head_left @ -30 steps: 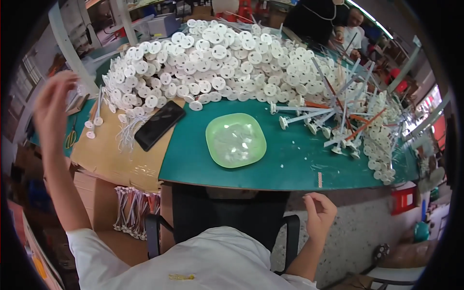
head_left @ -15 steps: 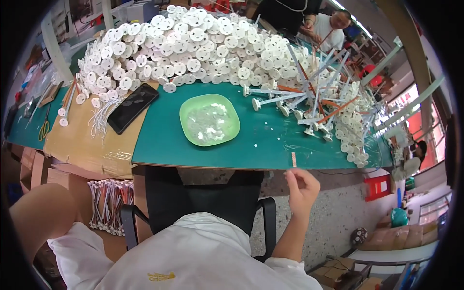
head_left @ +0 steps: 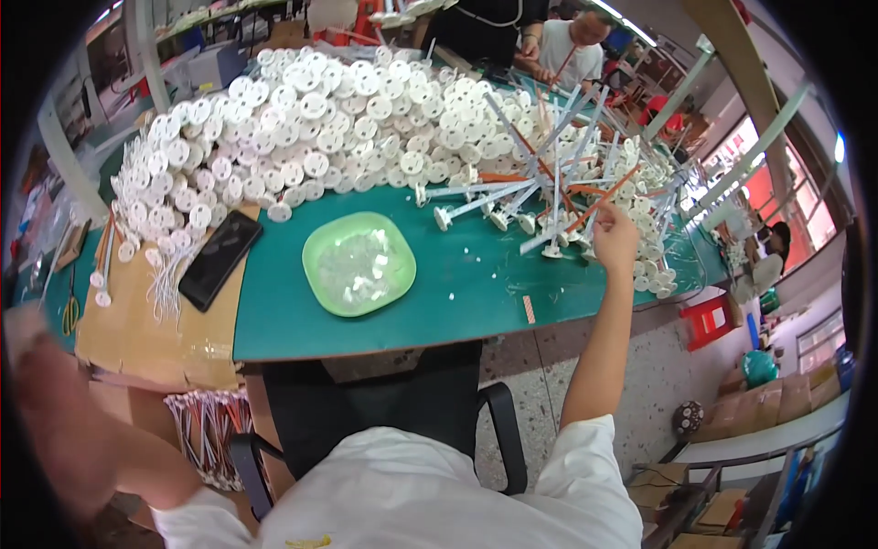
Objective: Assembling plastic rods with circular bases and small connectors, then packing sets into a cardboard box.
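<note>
My right hand (head_left: 615, 240) reaches over the right part of the table, into a loose cluster of strips with round white ends (head_left: 558, 197). Its fingers are closed among the strips, close to an orange strip (head_left: 605, 194); what they grip is hidden. At the left rim, my left hand (head_left: 50, 403) is raised and smeared by motion, so its fingers do not show clearly. A light green square bowl (head_left: 315, 288) with small white and clear pieces in it stands on the green tabletop (head_left: 457, 320), between both hands.
A large heap of white discs (head_left: 338, 128) lies along the back. A black phone (head_left: 219, 261) rests on brown cardboard (head_left: 128, 334) at left, near yellow-handled scissors (head_left: 71, 316). A small checkered strip (head_left: 529, 309) lies by the front edge. Another person (head_left: 562, 50) sits across the table.
My right hand has moved forward from the table's front edge into the cluster of strips. My left hand has come into view at the left rim. The whole view has shifted a little.
</note>
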Demonstrator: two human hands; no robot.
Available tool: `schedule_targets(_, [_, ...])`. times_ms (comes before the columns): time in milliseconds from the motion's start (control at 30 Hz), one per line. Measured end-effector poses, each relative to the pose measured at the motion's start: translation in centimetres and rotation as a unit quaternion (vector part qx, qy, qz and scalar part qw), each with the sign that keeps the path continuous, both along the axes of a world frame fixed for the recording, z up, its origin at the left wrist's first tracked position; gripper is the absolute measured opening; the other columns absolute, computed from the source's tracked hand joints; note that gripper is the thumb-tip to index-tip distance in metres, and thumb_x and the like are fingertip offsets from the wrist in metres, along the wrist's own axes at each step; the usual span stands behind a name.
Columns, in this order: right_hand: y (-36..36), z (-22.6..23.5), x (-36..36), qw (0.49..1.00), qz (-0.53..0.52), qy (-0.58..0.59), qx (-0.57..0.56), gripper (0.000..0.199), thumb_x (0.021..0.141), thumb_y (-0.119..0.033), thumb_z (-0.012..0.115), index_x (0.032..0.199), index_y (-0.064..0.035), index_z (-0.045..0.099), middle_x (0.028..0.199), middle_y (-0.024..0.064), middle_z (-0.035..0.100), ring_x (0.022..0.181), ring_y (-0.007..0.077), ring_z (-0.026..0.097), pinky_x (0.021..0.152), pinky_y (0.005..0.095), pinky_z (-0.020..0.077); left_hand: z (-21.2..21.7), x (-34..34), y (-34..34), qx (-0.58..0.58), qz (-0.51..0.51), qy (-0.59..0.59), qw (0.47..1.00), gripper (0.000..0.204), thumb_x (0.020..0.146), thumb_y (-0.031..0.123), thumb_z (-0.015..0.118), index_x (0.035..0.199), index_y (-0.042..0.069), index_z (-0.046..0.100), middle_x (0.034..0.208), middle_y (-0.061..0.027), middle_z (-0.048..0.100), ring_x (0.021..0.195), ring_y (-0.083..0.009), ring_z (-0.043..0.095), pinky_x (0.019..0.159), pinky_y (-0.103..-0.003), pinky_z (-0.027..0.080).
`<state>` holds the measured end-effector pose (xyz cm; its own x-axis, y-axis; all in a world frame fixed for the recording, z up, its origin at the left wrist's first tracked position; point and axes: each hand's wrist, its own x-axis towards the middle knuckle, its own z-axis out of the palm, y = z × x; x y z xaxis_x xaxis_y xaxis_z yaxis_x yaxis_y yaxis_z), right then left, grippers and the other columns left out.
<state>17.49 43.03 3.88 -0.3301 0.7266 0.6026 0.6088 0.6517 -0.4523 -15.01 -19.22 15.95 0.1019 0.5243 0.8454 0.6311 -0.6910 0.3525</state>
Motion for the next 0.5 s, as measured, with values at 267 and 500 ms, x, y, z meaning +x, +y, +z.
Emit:
schedule_targets(267, [5.7,-3.1,-0.5,0.962,-0.261,-0.034,-0.078,0.044,0.074,-0.051,0.07,0.083,-0.0092,0.077,0.08,0.0157,0.072,0.084,0.0371,0.069,0.079,0.0421,0.0538,-17.0,8.9,19.0,-0.011,0.184,-0.276,0.943,0.004,0.087,-0.001,0.059,0.084,0.0,0.057,0.078,-0.01,0.06,0.074,-0.0191,0.055,0.068,-0.03,0.045])
schedule_targets(500, [-8.2,4.1,-1.6,0.959,-0.134,0.217,0.12,0.02,0.087,-0.019,0.068,0.084,0.0002,0.068,0.062,0.0044,0.061,0.057,0.0103,0.054,0.057,0.0284,0.0444,-16.2,14.6,22.1,-0.129,0.192,-0.177,0.957,0.032,0.075,-0.001,0.072,0.105,-0.005,0.064,0.096,-0.017,0.066,0.078,-0.0277,0.065,0.072,-0.034,0.053])
